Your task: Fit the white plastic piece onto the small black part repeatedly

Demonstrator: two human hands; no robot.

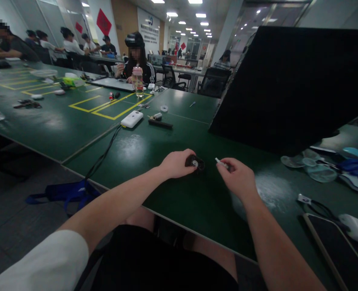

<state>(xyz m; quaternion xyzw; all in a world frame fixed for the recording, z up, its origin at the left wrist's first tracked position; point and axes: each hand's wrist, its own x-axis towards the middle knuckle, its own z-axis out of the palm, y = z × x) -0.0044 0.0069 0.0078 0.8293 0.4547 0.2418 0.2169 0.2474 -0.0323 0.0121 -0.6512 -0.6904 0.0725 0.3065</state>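
Note:
Just above the green table (pixel 179 202), my left hand (pixel 177 165) is closed around a small dark part (pixel 200 164) with a pale round centre. Its exact kind is too small to make out. To the right of it, my right hand (pixel 241 178) pinches a thin whitish piece (pixel 217 160) between thumb and fingers, its tip pointing up and left. The rest of that piece is covered by the fingers. A short gap separates the two hands, and the held things do not touch.
Beyond my hands lie a white power bank (pixel 132 119) with a cable, a dark bar (pixel 161 123) and a white ring (pixel 164 108). A large black panel (pixel 294 89) leans at the right. Nearer are a phone (pixel 333 242) and clear fan blades (pixel 315 166). A person (pixel 136 60) sits opposite.

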